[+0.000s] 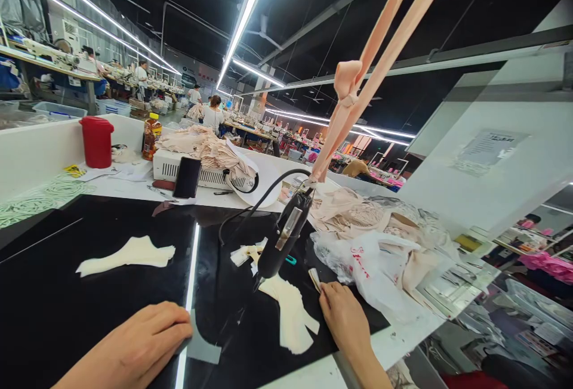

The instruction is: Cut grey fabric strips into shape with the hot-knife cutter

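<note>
Grey piece (203, 346): 1, touching left hand (152, 336), fingers together, grip unclear; right hand (344, 312) pinches 1 pale strip (314, 277).

I find my white table (308, 374) bearing a black panel (242, 323), red container (97, 143) and slotted white box (219, 181); cream pieces (289, 314) lie on the panel.

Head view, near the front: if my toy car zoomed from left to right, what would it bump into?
Left hand → grey piece → cream piece between the hands → right hand.
</note>
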A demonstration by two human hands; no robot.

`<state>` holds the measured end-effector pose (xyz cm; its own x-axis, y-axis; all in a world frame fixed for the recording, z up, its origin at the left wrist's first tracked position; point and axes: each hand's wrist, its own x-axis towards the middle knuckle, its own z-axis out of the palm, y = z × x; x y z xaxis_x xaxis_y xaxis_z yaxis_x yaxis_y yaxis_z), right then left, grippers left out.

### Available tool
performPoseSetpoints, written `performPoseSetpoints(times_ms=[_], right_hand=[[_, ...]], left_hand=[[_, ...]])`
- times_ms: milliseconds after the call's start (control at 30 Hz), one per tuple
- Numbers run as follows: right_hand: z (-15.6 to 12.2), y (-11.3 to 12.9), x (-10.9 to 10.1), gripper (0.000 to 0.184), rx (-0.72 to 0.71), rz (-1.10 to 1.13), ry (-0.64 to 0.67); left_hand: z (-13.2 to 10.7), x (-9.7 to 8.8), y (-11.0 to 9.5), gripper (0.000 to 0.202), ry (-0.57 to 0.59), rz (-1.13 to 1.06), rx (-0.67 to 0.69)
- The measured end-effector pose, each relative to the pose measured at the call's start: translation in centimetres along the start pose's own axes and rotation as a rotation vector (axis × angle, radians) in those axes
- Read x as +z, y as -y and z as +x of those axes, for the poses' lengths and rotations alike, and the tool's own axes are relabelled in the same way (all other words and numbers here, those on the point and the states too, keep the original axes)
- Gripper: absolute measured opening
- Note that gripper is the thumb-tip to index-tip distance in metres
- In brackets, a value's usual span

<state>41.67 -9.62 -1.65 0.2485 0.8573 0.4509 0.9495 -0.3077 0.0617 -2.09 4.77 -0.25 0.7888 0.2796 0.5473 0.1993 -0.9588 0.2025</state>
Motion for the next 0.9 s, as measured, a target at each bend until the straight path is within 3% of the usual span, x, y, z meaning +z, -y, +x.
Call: performPoseSetpoints(times_ms=[367, 900], right_hand=[[0.3, -0.3, -1.3, 0.021, 0.258, 0.204, 0.130], [0.4, -1.9, -0.9, 0.023, 0.319, 0.411, 0.200]], left_hand=[[-0.1, -0.2, 0.4, 0.037, 0.040, 0.080, 0.053], [0.0, -0.1, 0.3, 0.031, -0.003, 0.046, 0.036]])
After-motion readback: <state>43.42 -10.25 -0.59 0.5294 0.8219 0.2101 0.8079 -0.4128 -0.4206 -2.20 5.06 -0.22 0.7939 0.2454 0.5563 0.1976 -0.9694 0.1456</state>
